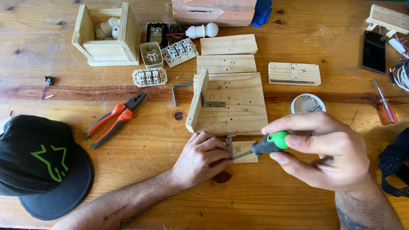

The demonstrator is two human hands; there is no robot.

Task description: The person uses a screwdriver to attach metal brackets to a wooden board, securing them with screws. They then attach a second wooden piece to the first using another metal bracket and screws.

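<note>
My right hand (326, 149) grips a screwdriver (266, 145) with a green and black handle, its shaft angled left and down to a small wooden block (247, 149). A metal angle bracket (230, 144) sits on the block's left end. My left hand (202, 159) rests on the table with its fingers pressing the bracket and block in place. Just beyond lies a wooden board (234, 104) with pencil marks, a drilled row of holes and an upright wooden strip (198, 100) fixed to its left side by another bracket.
Orange pliers (115, 119) and a black cap (40, 166) lie to the left. At the back are a wooden box (106, 38), white switch parts (164, 55), several wood blocks (228, 44) and a lamp holder (202, 30). A phone (374, 51), red screwdriver (385, 104) and a small white dish (307, 103) lie right.
</note>
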